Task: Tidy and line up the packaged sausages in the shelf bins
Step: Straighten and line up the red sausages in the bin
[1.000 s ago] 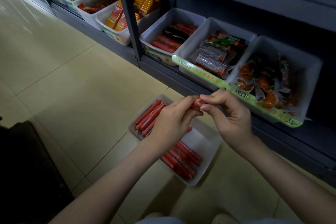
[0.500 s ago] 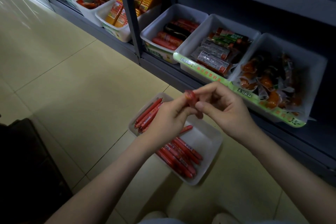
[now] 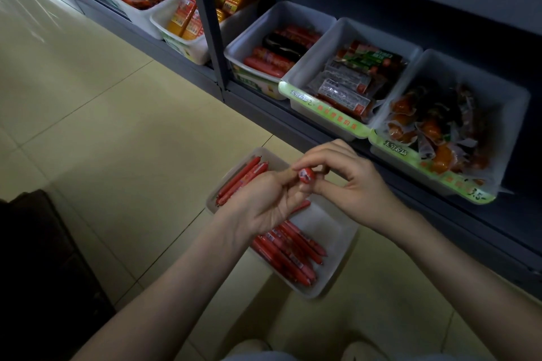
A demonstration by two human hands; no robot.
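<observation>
1. Two bare hands are meeting above a floor bin [image 3: 333,226]. The left hand [image 3: 264,201] is curling its fingers round a thin red sausage [image 3: 306,175], and the right hand [image 3: 353,184] is pinching that sausage's rounded end between thumb and forefinger.
2. The sausage is showing a glossy film wrap with a pale printed patch. Most of its length is running hidden under the left fingers.
3. The floor bin is lying on smooth pale floor tiles [image 3: 117,126]. It is shallow, rectangular, translucent white plastic with rounded corners.
4. One upper group [image 3: 240,182] of red sticks is lying along the bin's far-left wall. A lower bundle [image 3: 290,252] is lying roughly parallel toward the near end, and bare plastic is showing on the right side.
5. The held sausage is hanging over the bin's middle, above both groups and touching neither.
6. Three white shelf bins are sitting side by side, right of a dark metal upright [image 3: 208,23]: the sausage bin [image 3: 264,28], the flat-pack bin [image 3: 337,38] and the orange-pack bin [image 3: 513,102]. A green label strip [image 3: 337,114] is running along two front rims.
7. Open tile is lying to the left. The shelf base [image 3: 293,126] is running just behind the right hand, and a dark object [image 3: 44,258] is sitting at the left edge.
</observation>
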